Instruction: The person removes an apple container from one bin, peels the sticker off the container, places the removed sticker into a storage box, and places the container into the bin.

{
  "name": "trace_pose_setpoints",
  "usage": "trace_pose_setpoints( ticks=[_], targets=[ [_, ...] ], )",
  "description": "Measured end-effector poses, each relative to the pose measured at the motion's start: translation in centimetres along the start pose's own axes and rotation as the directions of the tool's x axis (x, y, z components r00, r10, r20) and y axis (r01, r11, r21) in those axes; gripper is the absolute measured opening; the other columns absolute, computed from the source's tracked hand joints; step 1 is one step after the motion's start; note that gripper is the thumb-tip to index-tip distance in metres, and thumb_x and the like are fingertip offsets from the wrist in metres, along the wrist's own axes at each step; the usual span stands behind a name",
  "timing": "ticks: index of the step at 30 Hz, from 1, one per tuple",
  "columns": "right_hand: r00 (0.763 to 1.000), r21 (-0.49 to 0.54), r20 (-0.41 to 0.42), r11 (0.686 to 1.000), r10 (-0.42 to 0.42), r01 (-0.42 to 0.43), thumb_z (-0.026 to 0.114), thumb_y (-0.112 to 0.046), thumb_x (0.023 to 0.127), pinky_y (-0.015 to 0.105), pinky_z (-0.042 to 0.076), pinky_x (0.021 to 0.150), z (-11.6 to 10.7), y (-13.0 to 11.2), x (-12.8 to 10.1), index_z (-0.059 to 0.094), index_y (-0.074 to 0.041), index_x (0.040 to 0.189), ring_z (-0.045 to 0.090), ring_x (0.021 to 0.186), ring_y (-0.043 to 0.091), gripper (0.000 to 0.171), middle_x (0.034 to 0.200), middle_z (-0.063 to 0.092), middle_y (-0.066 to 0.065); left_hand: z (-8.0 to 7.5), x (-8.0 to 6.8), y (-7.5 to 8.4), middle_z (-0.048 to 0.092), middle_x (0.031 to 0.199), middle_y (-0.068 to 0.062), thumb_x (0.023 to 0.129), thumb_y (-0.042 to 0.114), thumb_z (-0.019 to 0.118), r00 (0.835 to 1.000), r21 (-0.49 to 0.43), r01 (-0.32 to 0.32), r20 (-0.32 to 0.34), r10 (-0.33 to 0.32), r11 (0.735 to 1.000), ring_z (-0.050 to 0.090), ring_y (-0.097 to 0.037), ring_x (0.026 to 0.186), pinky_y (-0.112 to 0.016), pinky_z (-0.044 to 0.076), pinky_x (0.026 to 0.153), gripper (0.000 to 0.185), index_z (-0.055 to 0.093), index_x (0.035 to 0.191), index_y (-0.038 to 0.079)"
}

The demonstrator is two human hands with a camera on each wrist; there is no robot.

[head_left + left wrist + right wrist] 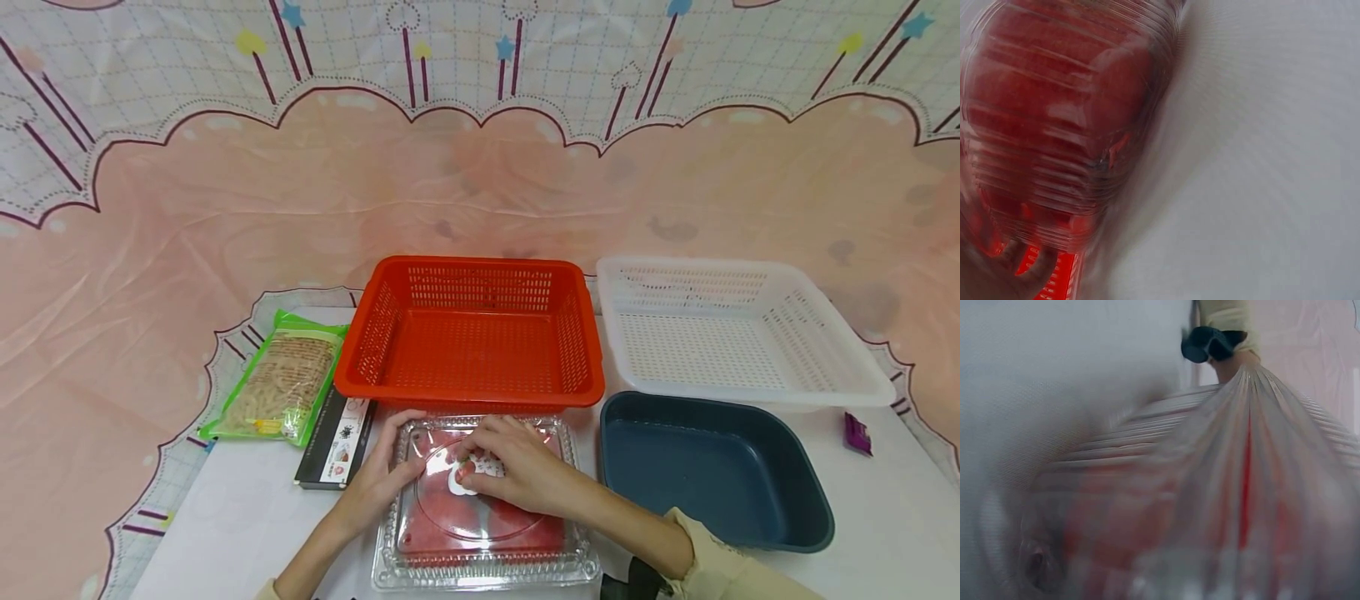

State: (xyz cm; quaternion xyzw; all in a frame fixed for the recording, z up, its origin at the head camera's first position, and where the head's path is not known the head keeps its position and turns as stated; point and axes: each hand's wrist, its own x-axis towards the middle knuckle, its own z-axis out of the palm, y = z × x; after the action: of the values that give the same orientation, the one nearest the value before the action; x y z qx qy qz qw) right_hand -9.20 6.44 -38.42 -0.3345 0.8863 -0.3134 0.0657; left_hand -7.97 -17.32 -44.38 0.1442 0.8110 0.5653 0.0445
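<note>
— Two hands on one thing: the clear plastic clamshell box (483,508) with red contents, sitting at the near edge of the desk (225,517), just in front of the red basket (472,333).

— How do the hands lie?

— The left hand (378,483) rests against the box's left side, fingers fairly straight on the lid. The right hand (517,471) lies on top, fingertips curled together at a white sticker (465,477) on the lid; whether they actually pinch it, I cannot tell.

— And around it?

— A white basket (738,333) stands toward the far right corner, a dark blue tub (712,471) in front of it, just right of the box. A green packet of noodles (281,385) lies at the left edge, a black-and-white carton (336,442) between it and the box. A small purple packet (857,433) sits at the right edge. Both wrist views are blurred.
</note>
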Motion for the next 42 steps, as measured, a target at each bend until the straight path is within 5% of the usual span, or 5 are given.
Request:
trace_pose_setpoints(
  ticks=[6, 14, 28, 38, 42],
  targets=[
    [1.000, -0.033, 0.000, 0.999, -0.001, 0.001, 0.070, -0.033, 0.086, 0.031, 0.035, 0.084, 0.16, 0.07, -0.05, 0.065, -0.027, 0.082, 0.046, 0.093, 0.007, 0.009, 0.093, 0.054, -0.011, 0.03, 0.05, -0.09, 0.045, 0.136, -0.012, 0.094, 0.020, 0.053, 1.000, 0.005, -0.018, -0.003, 0.018, 1.000, 0.042, -0.013, 0.121, -0.054, 0.033, 0.102, 0.049, 0.036, 0.139, 0.023],
    [1.000, -0.023, 0.007, 1.000, -0.019, 0.019, 0.069, -0.034, 0.088, 0.037, 0.041, 0.091, 0.04, 0.18, -0.15, 0.063, -0.023, 0.119, 0.052, 0.105, 0.012, 0.034, 0.114, 0.061, -0.006, 0.02, 0.03, -0.22, 0.045, 0.139, -0.012, 0.093, 0.020, 0.053, 1.000, -0.007, -0.007, 0.000, 0.007, 1.000, 0.042, -0.016, 0.124, -0.056, 0.032, 0.104, 0.050, 0.036, 0.140, 0.024],
    [1.000, -0.005, 0.000, 1.000, 0.002, -0.002, 0.067, -0.032, 0.090, 0.034, 0.038, 0.088, 0.11, -0.09, 0.01, 0.067, -0.026, 0.107, 0.050, 0.099, 0.010, 0.018, 0.108, 0.061, -0.009, -0.08, -0.08, -0.06, 0.047, 0.136, -0.010, 0.094, 0.018, 0.053, 1.000, 0.000, -0.010, 0.002, 0.010, 1.000, 0.044, -0.008, 0.121, -0.039, 0.036, 0.104, 0.049, 0.036, 0.139, 0.024],
    [1.000, -0.075, -0.009, 0.997, -0.006, 0.005, 0.066, -0.024, 0.091, 0.027, 0.033, 0.081, 0.32, -0.02, 0.23, 0.065, -0.029, 0.084, 0.045, 0.088, 0.006, 0.008, 0.092, 0.053, -0.011, 0.03, 0.00, -0.04, 0.048, 0.135, -0.011, 0.095, 0.019, 0.052, 1.000, 0.020, -0.020, -0.016, 0.021, 1.000, 0.044, -0.011, 0.120, -0.048, 0.036, 0.102, 0.047, 0.037, 0.139, 0.024],
    [0.999, -0.091, -0.031, 0.996, -0.020, 0.017, 0.066, -0.026, 0.090, 0.028, 0.035, 0.082, 0.53, 0.09, 0.17, 0.063, -0.026, 0.090, 0.047, 0.092, 0.008, 0.003, 0.095, 0.055, -0.010, 0.03, -0.01, -0.10, 0.047, 0.136, -0.011, 0.094, 0.019, 0.053, 1.000, 0.018, -0.015, -0.010, 0.015, 1.000, 0.044, -0.011, 0.121, -0.045, 0.036, 0.103, 0.048, 0.037, 0.139, 0.024]
  ],
)
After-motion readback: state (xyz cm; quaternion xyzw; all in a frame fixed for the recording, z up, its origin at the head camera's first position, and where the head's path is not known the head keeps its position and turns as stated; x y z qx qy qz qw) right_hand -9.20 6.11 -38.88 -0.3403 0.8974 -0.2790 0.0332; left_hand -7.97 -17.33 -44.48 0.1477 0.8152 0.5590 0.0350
